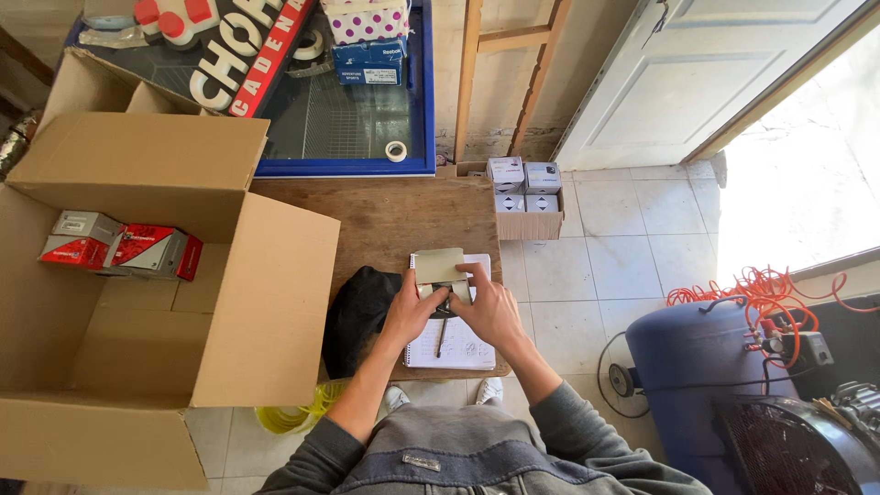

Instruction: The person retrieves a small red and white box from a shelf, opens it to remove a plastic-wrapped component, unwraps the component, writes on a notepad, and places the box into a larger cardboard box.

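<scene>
From the head camera I look straight down at my two hands meeting over a small grey-green cardboard box (pixel 442 270), which sits on an open spiral notebook (pixel 456 341) at the near edge of a wooden surface (pixel 394 220). My left hand (pixel 410 312) grips the box from its left side, fingers curled against it. My right hand (pixel 490 307) closes on the right side, with the index finger stretched up along the box's edge. Both hands have hold of the box; its top flap stands open and tilted away from me. A dark part shows between my hands in the box's mouth, too small for me to tell what it is. A pen (pixel 442 337) lies on the notebook page just below the hands.

Just left of the notebook, a black bag (pixel 359 312) rests on the surface. Further left, a large open cardboard carton (pixel 165 302) fills much of the view, with red and silver small boxes (pixel 124 247) lying inside it. At the far right corner of the surface sits a shallow cardboard tray (pixel 527 220) holding several small white and grey boxes. Beyond the surface leans a blue-framed glass panel (pixel 348 119), with a roll of white tape (pixel 395 150) on it. On the tiled floor to my right stands a blue compressor tank (pixel 697 367) with a coiled orange hose (pixel 765 289) above it. My grey sleeves show at the bottom.
</scene>
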